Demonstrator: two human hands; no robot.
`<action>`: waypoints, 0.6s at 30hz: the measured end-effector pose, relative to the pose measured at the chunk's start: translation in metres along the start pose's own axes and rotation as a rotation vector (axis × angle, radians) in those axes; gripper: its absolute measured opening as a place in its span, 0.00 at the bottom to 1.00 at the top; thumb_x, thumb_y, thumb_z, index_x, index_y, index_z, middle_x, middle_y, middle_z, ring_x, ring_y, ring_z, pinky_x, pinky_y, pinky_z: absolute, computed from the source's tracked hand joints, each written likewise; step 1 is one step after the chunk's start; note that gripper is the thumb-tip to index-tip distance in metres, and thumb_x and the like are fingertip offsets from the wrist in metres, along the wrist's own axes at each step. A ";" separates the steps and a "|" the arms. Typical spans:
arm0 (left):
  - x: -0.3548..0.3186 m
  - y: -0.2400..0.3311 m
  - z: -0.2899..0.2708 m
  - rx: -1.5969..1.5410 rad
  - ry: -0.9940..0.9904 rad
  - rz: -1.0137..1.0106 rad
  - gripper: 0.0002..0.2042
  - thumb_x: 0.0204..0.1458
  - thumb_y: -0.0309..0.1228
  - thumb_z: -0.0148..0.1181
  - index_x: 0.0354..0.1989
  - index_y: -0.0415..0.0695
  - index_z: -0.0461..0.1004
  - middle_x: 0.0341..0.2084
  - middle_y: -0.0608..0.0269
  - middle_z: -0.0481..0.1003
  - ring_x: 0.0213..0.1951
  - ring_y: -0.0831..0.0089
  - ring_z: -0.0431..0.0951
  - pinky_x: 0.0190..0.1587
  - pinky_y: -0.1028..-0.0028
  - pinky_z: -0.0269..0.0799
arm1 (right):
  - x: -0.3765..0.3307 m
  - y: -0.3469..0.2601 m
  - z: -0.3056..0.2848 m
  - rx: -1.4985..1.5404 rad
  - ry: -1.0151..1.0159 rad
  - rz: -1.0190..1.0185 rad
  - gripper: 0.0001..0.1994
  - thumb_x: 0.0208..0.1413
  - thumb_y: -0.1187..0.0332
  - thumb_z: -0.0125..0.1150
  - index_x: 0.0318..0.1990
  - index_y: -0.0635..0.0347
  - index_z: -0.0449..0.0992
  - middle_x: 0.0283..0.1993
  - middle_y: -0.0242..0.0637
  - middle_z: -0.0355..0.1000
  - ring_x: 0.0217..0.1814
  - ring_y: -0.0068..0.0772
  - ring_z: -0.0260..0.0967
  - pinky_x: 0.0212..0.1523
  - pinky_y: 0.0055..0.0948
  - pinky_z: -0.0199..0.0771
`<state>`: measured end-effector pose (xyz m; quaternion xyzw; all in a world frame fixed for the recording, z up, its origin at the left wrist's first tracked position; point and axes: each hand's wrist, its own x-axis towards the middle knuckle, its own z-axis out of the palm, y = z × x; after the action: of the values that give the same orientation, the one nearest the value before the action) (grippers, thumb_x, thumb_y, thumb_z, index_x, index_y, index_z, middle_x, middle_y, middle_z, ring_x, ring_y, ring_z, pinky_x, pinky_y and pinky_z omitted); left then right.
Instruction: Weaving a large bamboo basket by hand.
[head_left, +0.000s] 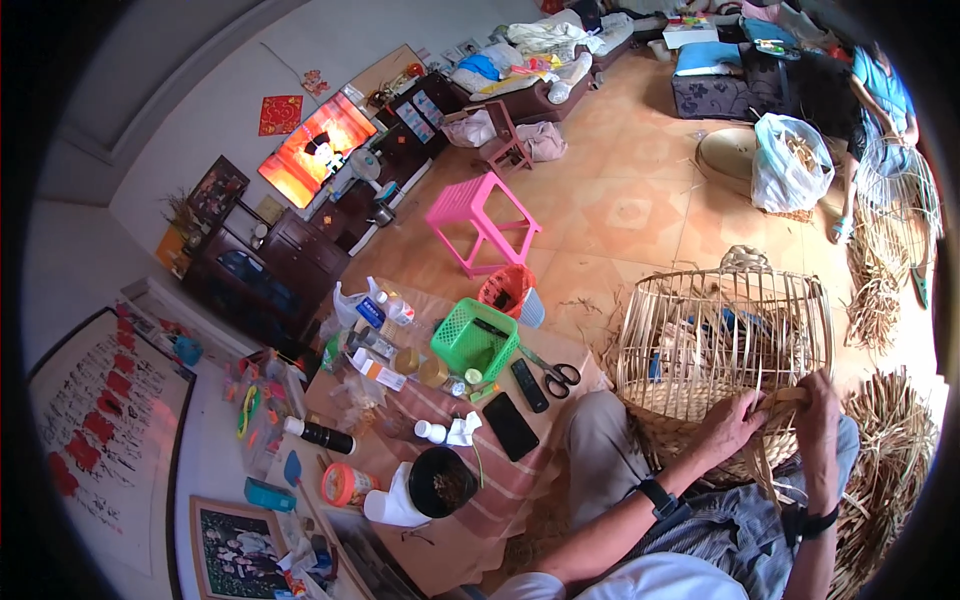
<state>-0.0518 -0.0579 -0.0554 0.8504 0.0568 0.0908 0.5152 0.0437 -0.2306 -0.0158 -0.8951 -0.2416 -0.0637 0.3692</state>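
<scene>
A partly woven basket (725, 335) rests at my lap, its lower part plaited and its upright stakes bare above. My left hand (735, 422) is closed at the near rim of the weave, pinching a tan straw strand (782, 400). On the right, my right hand (817, 408) grips the same strand close to the stakes. Loose strand ends (762, 470) hang down between my wrists. The exact fingertip contact is small and partly hidden. Dark bands circle both my wrists.
Bundles of dry straw (885, 470) lie at my right. On my left, a cluttered table (505, 510) bears scissors (562, 378), a phone (511, 425), a remote (530, 386) and a green basket (472, 340). Beyond are a pink stool (475, 205), a red-lined bin (507, 290) and another seated person (885, 95).
</scene>
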 end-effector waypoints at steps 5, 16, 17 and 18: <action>0.000 -0.001 0.001 0.044 0.022 0.003 0.14 0.64 0.36 0.59 0.46 0.36 0.73 0.32 0.44 0.78 0.34 0.47 0.80 0.38 0.55 0.72 | 0.016 0.000 -0.005 -0.088 0.195 -0.261 0.04 0.56 0.80 0.58 0.37 0.65 0.72 0.34 0.42 0.71 0.33 0.44 0.72 0.32 0.40 0.70; 0.001 -0.001 0.001 0.041 -0.009 -0.013 0.15 0.67 0.38 0.55 0.50 0.37 0.73 0.32 0.43 0.79 0.35 0.47 0.80 0.36 0.55 0.73 | -0.035 0.016 0.009 1.316 -0.136 0.429 0.15 0.73 0.60 0.53 0.53 0.64 0.73 0.40 0.38 0.78 0.37 0.32 0.80 0.41 0.31 0.85; 0.001 -0.001 0.001 0.018 0.054 0.061 0.14 0.67 0.38 0.55 0.48 0.38 0.73 0.28 0.44 0.77 0.31 0.48 0.79 0.33 0.55 0.71 | -0.033 0.015 0.007 1.202 0.049 0.349 0.14 0.73 0.61 0.53 0.51 0.64 0.74 0.42 0.38 0.78 0.41 0.33 0.80 0.41 0.31 0.85; 0.001 -0.001 0.002 -0.006 0.115 0.131 0.13 0.67 0.38 0.54 0.46 0.39 0.73 0.24 0.44 0.75 0.27 0.49 0.78 0.30 0.55 0.70 | -0.029 0.013 0.003 1.101 0.173 0.382 0.13 0.73 0.61 0.53 0.51 0.64 0.74 0.43 0.38 0.78 0.42 0.34 0.80 0.42 0.31 0.84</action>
<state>-0.0508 -0.0587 -0.0571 0.8440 0.0303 0.1732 0.5068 0.0244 -0.2479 -0.0343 -0.5910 -0.0426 0.0661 0.8028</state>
